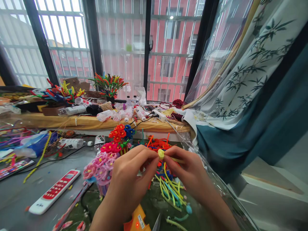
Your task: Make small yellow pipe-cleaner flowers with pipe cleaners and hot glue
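My left hand (133, 173) and my right hand (186, 171) meet in front of me, fingertips nearly touching. Between them is a small pale-yellow pipe cleaner (161, 154), bent into a tight little bud. The left thumb and fingers pinch one side of it, and the right ones grip the other side, where a yellow strand trails behind the right fingers. Below lie loose yellow and green pipe cleaners (169, 189). Left of my left hand stands a bunch of pink and purple fuzzy flowers (103, 166), with red and blue ones (117, 133) behind.
An orange device (137, 221) with a lit red light lies near me, beside a pointed metal blade (157, 223). A white remote control (55, 192) is on the left. Plastic bottles (106, 115) and pipe cleaner plants (109, 84) crowd the sill. A curtain (252, 73) hangs at right.
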Demonstrator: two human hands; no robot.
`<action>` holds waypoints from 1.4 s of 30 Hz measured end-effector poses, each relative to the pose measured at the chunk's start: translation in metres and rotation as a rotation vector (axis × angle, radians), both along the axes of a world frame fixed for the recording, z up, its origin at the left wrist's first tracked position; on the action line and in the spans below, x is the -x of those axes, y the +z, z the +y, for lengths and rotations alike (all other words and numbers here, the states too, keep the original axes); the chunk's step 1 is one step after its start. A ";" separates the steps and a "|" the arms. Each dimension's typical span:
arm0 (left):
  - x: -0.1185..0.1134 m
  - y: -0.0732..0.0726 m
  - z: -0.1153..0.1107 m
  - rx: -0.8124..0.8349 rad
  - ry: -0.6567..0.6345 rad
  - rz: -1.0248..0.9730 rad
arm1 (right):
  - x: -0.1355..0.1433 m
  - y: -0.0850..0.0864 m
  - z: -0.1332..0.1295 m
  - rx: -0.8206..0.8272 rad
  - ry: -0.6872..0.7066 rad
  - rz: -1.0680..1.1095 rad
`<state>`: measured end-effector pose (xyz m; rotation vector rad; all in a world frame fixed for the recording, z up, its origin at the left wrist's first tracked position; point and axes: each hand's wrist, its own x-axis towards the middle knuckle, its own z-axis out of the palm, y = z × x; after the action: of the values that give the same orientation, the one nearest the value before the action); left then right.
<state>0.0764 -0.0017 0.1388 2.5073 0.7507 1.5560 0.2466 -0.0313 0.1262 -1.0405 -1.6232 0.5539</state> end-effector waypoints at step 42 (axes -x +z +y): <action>-0.004 0.011 -0.009 0.034 0.010 -0.038 | 0.006 0.003 -0.001 0.127 0.062 0.153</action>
<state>0.0801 -0.0108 0.1495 2.4468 0.7790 1.5751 0.2408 -0.0325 0.1290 -1.0171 -1.5049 0.7679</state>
